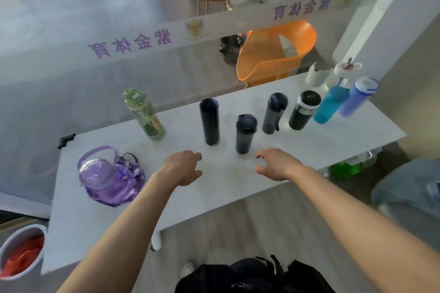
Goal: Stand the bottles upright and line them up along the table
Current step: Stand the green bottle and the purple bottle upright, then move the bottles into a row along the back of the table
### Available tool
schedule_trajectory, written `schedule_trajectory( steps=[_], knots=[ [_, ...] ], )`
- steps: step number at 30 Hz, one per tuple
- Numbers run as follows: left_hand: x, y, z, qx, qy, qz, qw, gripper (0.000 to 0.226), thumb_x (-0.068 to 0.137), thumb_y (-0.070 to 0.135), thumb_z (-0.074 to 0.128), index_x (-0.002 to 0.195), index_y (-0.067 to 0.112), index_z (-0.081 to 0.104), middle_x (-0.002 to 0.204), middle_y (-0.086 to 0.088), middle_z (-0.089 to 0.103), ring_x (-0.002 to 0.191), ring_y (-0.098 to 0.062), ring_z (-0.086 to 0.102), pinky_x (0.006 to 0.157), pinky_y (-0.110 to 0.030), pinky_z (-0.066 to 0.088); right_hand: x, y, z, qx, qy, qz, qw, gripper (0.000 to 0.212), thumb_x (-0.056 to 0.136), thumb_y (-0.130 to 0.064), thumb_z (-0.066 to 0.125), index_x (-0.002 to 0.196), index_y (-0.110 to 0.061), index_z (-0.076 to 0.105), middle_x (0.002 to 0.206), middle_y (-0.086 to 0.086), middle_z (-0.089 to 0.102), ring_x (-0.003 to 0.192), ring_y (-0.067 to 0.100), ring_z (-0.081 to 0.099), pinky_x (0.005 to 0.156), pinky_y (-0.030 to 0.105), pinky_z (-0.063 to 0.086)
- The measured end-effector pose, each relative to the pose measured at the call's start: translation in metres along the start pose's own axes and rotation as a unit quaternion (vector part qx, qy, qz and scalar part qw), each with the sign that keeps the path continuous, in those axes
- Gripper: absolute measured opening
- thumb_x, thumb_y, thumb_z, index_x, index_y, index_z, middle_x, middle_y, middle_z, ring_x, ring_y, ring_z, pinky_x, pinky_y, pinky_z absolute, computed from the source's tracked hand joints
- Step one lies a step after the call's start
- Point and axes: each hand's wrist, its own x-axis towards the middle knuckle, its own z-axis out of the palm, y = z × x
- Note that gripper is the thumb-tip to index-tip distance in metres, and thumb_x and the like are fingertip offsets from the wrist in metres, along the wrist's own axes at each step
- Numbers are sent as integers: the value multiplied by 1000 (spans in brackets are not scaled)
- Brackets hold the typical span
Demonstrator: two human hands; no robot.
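short dark bottle stands just beyond both hands' loosely spread, empty fingers.

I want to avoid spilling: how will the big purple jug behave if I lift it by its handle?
The purple jug looks bulky, so probably heavy if full. Its loop handle seems flexible, so it may swing. The smooth clear plastic could be slippery.

Bare forearms — no sleeves
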Motion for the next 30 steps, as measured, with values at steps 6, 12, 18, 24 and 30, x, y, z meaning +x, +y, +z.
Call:
schedule_trajectory(
  steps=[6,12,18,24,30],
  knots=[
    [20,108,-47,-60,92,1,994,49,103,51,63,148,33,58,141,5,69,122,-27,68,97,-44,57,-13,111,-56,-8,29,1,1000,59,102,-50,66,153,-24,55,153,5,59,134,28,60,111,43,50],
    [62,185,-125,-53,171,27,984,33,102,45,63,134,34,64,125,7,73,103,-24,70,85,-45,60,-1,183,-122,6,83,6,997,57,101,-47,68,150,-20,59,148,7,65,128,27,66,106,44,56],
    [146,230,-178,-60,204,66,975,42,102,50,66,142,35,63,125,10,75,106,-20,71,92,-43,61,33,237,-184,59,167,26,984,46,100,-43,69,139,-19,67,137,5,71,118,26,68,101,42,57],
    [235,288,-212,-66,181,112,975,45,100,51,71,140,31,64,122,9,75,104,-19,72,94,-46,62,53,301,-234,136,284,60,947,23,99,-36,70,112,-18,78,110,2,79,99,26,73,89,40,60],
    [306,331,-223,-65,179,112,975,49,99,52,73,142,29,65,129,7,73,108,-20,72,95,-44,63,95,371,-271,166,330,92,925,20,93,-29,74,103,-12,78,103,10,80,96,35,74,88,44,60]
  ],
)
